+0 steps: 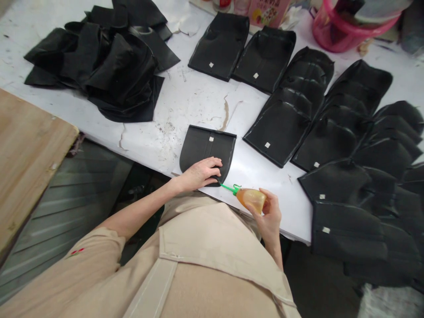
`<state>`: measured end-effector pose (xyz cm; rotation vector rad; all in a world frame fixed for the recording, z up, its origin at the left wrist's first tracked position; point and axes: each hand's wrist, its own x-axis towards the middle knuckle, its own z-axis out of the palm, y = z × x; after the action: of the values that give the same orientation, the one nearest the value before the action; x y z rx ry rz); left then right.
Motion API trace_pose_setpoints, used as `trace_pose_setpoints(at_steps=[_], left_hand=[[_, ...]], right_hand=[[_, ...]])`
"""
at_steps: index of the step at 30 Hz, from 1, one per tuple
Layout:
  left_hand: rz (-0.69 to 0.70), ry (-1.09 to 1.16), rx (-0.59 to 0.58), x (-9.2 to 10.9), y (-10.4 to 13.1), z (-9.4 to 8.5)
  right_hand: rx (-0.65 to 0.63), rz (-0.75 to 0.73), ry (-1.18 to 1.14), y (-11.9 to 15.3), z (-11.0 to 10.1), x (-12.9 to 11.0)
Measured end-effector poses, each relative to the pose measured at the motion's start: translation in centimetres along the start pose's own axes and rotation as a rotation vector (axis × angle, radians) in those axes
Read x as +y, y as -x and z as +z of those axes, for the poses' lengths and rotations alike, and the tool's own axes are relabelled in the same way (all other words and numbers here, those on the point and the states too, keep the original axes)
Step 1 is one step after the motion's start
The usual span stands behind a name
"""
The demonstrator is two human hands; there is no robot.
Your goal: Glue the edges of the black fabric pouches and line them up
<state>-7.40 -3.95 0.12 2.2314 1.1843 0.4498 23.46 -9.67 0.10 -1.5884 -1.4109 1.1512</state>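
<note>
A black piece (208, 152) with a small white sticker lies at the table's front edge, its rounded end toward me. My left hand (202, 173) rests on the lower part of it, palm down, fingers stretched over the surface. In my right hand (270, 214) is a soft bottle (251, 199) of amber liquid, fingers wrapped round its base. The bottle's thin green nozzle (228, 187) points left, its tip at the lower right edge of the black piece, close beside my left fingertips.
A heap of black pieces (112, 66) lies at the back left. Overlapping rows of stickered black pieces (281, 123) cover the right side. A pink basket (347, 33) stands at the back right; a wooden board (29, 154) is at far left.
</note>
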Motion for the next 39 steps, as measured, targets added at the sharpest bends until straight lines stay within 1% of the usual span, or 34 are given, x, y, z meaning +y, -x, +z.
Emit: trace_pose_setpoints(at_steps=[3, 5, 9, 12, 15, 21, 23, 26, 29, 32, 35, 39], left_hand=[[-0.012, -0.103, -0.001, 0.6, -0.5, -0.1], [-0.035, -0.189, -0.025, 1.0, -1.3, -0.2], [-0.102, -0.329, -0.087, 1.5, -3.7, -0.7], [-0.147, -0.347, -0.08, 1.2, -5.2, -0.8], [-0.16, -0.307, -0.051, 0.9, -5.8, -0.6], [-0.172, -0.29, -0.027, 0.9, -5.3, -0.2], [-0.175, -0.287, -0.035, 1.0, -5.3, -0.3], [-0.176, -0.282, -0.034, 1.1, -5.3, -0.4], [-0.17, -0.277, -0.022, 1.0, -5.2, -0.3], [-0.166, -0.272, -0.003, 0.8, -4.9, 0.0], [-0.163, -0.269, 0.028, 0.6, -4.7, 0.4], [-0.156, -0.267, 0.056, 0.4, -4.5, 0.7]], right_hand=[[0.05, 0.01, 0.0, -0.2, -1.0, -0.4], [0.122, 0.024, -0.047, -0.3, -1.4, -0.6], [0.27, 0.054, -0.156, -0.5, -1.7, -0.9], [0.329, 0.024, -0.147, -0.4, -1.6, -1.1], [0.324, -0.036, -0.07, 0.0, -1.1, -1.0], [0.254, -0.1, 0.035, 0.5, 0.3, 0.1], [0.261, -0.116, 0.044, 0.4, 0.7, 0.2], [0.279, -0.183, 0.061, 0.1, 1.2, 0.1], [0.269, -0.27, 0.103, 0.1, 1.1, 0.1], [0.256, -0.318, 0.177, 0.3, 0.7, 0.3], [0.26, -0.31, 0.231, 0.4, 0.4, 0.4], [0.281, -0.291, 0.204, 0.3, 0.7, -0.1]])
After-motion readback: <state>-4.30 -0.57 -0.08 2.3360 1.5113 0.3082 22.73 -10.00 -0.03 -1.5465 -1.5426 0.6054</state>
